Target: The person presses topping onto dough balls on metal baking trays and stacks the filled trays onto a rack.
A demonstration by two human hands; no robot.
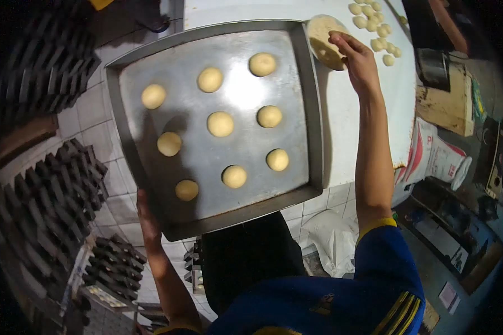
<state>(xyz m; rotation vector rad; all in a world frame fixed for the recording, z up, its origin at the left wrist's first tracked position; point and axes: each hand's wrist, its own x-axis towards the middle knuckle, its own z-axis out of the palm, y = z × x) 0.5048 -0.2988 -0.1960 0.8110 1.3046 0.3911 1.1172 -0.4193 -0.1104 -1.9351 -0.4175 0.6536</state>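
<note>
A deep square metal baking pan (pixel 246 201) is held up in front of me, tilted, with several round dough balls (pixel 220 124) spaced out in rows on its base. My left hand (pixel 148 220) grips the pan's lower left side; most of its fingers are hidden behind the wall. To the right of the pan, my right hand (pixel 356 60) is above a round bowl (pixel 325 33) of pale, powdery or crumbly material. Its fingertips are pinched together, and whatever may be between them is too small to make out.
Several small dough pieces (pixel 371 23) lie on the white table (pixel 346 123) beyond the bowl. Stacks of dark metal pans (pixel 44 195) stand on the left. White sacks (pixel 436 153) rest at the right, and another pale sack (pixel 332 240) is on the tiled floor. Part of another person's arm (pixel 448 25) shows at top right.
</note>
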